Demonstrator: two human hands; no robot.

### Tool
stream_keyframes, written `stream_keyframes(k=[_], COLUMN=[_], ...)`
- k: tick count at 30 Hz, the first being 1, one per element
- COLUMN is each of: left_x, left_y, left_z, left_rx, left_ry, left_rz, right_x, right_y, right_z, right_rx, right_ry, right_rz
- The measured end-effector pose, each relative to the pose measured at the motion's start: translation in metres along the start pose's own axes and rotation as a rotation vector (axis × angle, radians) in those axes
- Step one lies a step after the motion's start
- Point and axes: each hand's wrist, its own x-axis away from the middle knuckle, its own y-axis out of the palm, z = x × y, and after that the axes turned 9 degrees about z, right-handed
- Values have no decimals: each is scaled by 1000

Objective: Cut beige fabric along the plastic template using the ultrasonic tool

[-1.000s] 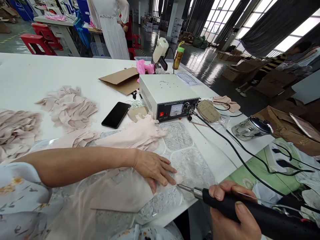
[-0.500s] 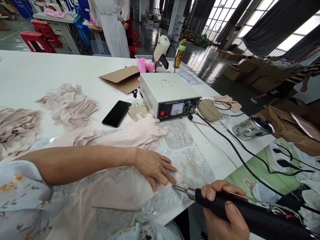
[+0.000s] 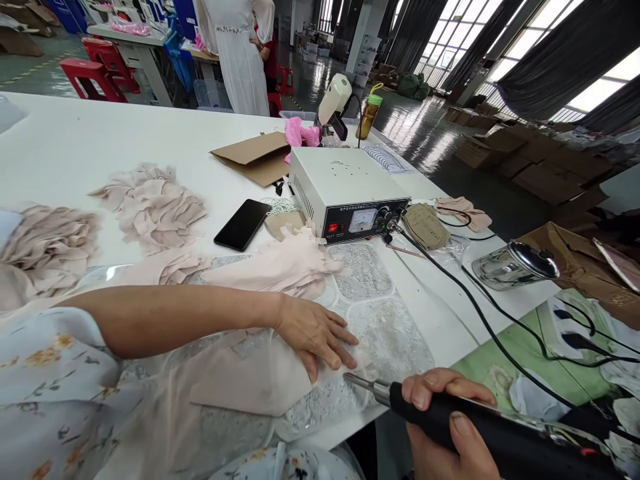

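My left hand [image 3: 320,337] lies flat with its fingers apart on a sheer pale pink fabric piece [image 3: 255,380]. This cloth rests on a clear, grey-patterned mat [image 3: 387,327] and runs down toward my lap. In my right hand [image 3: 450,413] is a black handheld ultrasonic tool [image 3: 430,408] with a slim metal tip. The tip points left, close to the fabric edge just below my left fingertips; whether it touches the cloth I cannot tell. Beyond my left hand lies a bunch of pink fabric strips [image 3: 280,267].
A white control box [image 3: 350,193] with a meter stands behind the mat, its black cable [image 3: 465,300] running right. Around it are a phone [image 3: 243,225], brown card pieces [image 3: 425,225] and a glass jar [image 3: 515,265]. Fabric piles [image 3: 150,210] lie left; a power strip [image 3: 565,327] sits right.
The whole view has shifted slightly, so the table things appear further right. My left hand stays on the fabric and the tool tip stays beside it. A passer-by at the right has left the view.
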Motion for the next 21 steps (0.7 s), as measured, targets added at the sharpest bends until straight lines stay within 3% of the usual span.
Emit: stream_keyframes(k=[9,16,21], left_x=[1,1,1], left_y=[1,1,2], left_z=[-1,2,1], left_rx=[-30,15,-120], left_ry=[72,-38,114], left_rz=[6,52,25], right_x=[4,7,14], right_y=[3,7,8], right_z=[3,-1,-1], right_rx=[6,18,22], right_ry=[-35,-21,44], right_rz=[-43,-45,-36])
